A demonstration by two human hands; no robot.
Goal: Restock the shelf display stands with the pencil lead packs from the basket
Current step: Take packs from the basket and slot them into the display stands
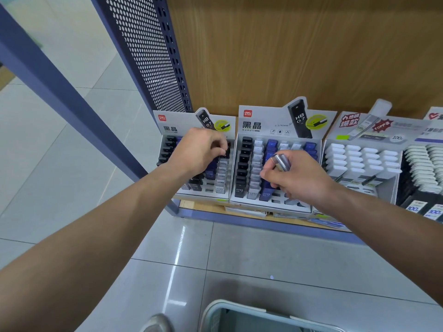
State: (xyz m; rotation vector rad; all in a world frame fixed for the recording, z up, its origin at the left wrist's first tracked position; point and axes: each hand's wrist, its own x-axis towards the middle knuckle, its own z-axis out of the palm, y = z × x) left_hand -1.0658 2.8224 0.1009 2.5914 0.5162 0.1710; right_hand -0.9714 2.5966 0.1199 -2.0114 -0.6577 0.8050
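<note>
Pinching a small black lead pack [226, 151] btwn thumb and fingertips, the left hand [200, 152] is seating it in an upper-right slot of the left grey cardboard display stand [167, 127], grip curled tight round the pack, which the fingers are mostly hiding. Right hand [300, 179] is clutching a loose bundle of slim grey lead packs [281, 162], prob. two or three, grip wrapped round their lower ends, and is hovering over the blue and white columns of the middle grey cardboard display stand [259, 127]. Both stands are sitting side by side on the wooden shelf [199, 206] w/ front slots showing bare, so restocking looks partway done. Pale green plastic basket [217, 310] is sitting on the tiled floor [263, 255] at the bottom edge, well apart from both hands; contents too cut off to read. Risks, imo: the black pack is going in w/ its slot out of sight, so it could enter tilted, jam, or nudge neighbouring packs out of line. The grey bundle is being held at one end only, so a pack could slide out and drop. Pressing hard could also shove the light stand back.
</note>
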